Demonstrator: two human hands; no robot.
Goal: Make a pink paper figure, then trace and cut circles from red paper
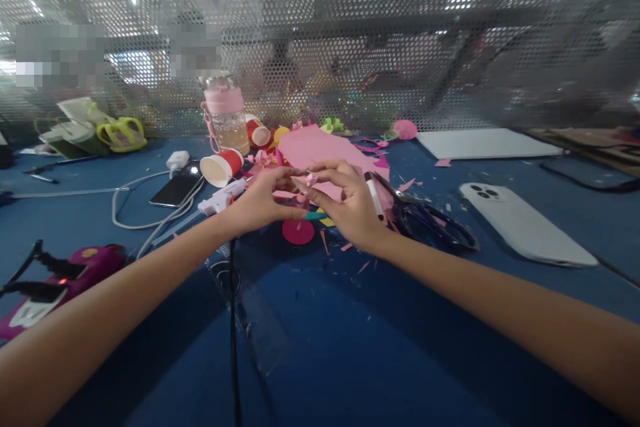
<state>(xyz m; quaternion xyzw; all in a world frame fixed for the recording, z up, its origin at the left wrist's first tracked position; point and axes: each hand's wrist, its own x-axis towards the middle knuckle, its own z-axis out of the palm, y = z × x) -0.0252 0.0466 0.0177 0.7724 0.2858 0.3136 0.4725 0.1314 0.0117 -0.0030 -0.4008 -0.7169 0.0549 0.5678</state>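
Note:
Over the middle of the table, my left hand [270, 201] and my right hand [353, 207] meet at the fingertips. Between them is a small curled pink paper piece [311, 179]. My right thumb and index finger pinch it, and my left fingers close in on it from the other side. A teal pointed piece [315, 215] shows below the fingers; I cannot tell what it belongs to. Beneath the hands lies a bright pink disc [298, 232]. Pink paper sheets [320, 147] lie just behind, and a lilac glue gun [223, 197] rests beside my left wrist.
Dark-handled scissors [435, 223] and a white marker [374, 195] lie right of my hand, near a white phone [525, 223]. Left are a red paper cup [230, 163], a cabled black phone [177, 187] and a purple device [85, 273]. A pink-lidded bottle [225, 113] stands behind.

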